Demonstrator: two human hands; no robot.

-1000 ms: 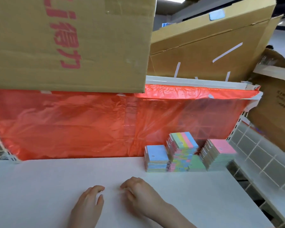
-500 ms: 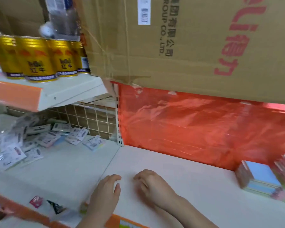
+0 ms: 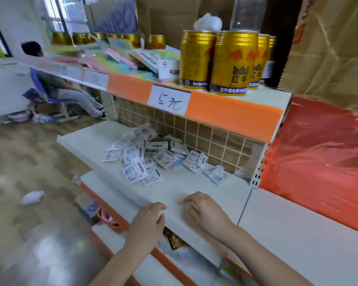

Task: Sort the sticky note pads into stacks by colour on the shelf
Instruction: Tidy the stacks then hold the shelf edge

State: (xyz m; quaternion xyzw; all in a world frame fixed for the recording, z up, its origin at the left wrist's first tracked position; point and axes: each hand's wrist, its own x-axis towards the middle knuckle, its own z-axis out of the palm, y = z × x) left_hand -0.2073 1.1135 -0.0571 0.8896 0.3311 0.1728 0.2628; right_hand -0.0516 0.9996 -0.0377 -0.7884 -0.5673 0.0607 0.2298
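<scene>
Head camera looks down and left along a shop shelf. Both hands rest at the near edge of the white middle shelf [image 3: 194, 182]. The left hand [image 3: 148, 221] lies palm down over the shelf's front lip, its fingers [image 3: 155, 206] loosely bent and holding nothing. The right hand [image 3: 205, 211] sits just right of it, knuckles up, fingers [image 3: 187, 201] curled under against the shelf with nothing visible in them.

Farther back on the same shelf, a loose heap of small white packets [image 3: 145, 159] lies scattered against the tiled back wall [image 3: 205, 137]. On the upper shelf [image 3: 236, 112], a jumbled pile of pastel sticky note pads [image 3: 120, 58] lies to the left of gold drink cans [image 3: 232, 62] that stand upright at the shelf's right end. A handwritten price tag [image 3: 169, 100] is stuck on that shelf's orange front strip.

Red plastic sheet [image 3: 322, 153] hangs on the right, cardboard boxes [image 3: 329, 48] above it. A person [image 3: 56, 83] sits on a chair at far left.
</scene>
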